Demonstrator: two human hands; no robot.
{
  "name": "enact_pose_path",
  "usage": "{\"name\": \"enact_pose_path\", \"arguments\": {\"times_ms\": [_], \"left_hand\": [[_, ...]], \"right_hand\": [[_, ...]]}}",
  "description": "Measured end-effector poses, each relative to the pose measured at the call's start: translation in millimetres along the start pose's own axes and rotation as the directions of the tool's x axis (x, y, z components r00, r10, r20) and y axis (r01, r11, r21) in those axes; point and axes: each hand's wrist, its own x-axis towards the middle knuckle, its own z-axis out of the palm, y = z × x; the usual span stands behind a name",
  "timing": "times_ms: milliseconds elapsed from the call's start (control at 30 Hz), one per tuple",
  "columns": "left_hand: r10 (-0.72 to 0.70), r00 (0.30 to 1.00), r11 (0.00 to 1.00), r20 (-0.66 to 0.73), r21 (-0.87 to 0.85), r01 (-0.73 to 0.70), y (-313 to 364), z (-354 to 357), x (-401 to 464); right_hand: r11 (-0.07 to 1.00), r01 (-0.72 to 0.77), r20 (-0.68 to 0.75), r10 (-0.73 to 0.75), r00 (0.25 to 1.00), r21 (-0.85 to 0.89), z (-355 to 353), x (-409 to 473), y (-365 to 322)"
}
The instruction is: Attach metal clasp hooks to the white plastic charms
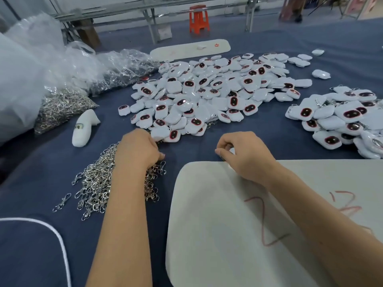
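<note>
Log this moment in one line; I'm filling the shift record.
left hand: on clasp pile | right hand: fingers curled, contents hidden | charm pile: untouched

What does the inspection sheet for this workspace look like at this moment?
Surface: blue cloth covers the table; a white board with red marks lies near the person.
Job's things: loose hooks at left; big charm pile in the middle; smaller charm pile at right.
Clutter: plastic bags, a bag of metal rings, a white foam piece.
Hands: left hand rests on the hooks, grip hidden; right hand pinches something small and white.
Cables: white cord at lower left.
Surroundings: orange stool, metal frames.
</note>
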Motion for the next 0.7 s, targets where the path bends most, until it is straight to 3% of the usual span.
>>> {"name": "enact_pose_path", "arguments": {"times_ms": [67, 133, 200, 300, 533, 700], "left_hand": [[0.032, 0.983, 0.995, -0.179, -0.090, -0.049, 8, 3, -2], [0.163, 0.950, 0.931, -0.265, -0.278, -0.238, 33, 10, -6], [0.320, 0.926, 0.796, -0.202, -0.472, -0.378, 67, 23, -13], [0.481, 0.868, 0.681, -0.121, -0.573, -0.457, 109, 51, -26], [0.497, 0.839, 0.513, -0.223, -0.704, -0.491, 127, 88, -38], [0.517, 0.831, 0.493, -0.204, -0.723, -0.484, 124, 95, -39]], "right_hand": [[0.998, 0.009, -0.005, -0.008, 1.000, 0.066, -4, 0, 2], [0.988, 0.002, -0.042, 0.004, 0.999, 0.153, -10, -2, 5], [0.979, -0.006, -0.113, 0.029, 0.993, 0.202, -16, -4, 11], [0.983, -0.022, -0.225, 0.063, 0.972, 0.182, -30, -12, 26], [0.988, 0.081, -0.403, -0.021, 0.915, 0.134, -35, -34, 47], [0.971, 0.076, -0.456, 0.036, 0.889, 0.226, -36, -36, 51]]}}
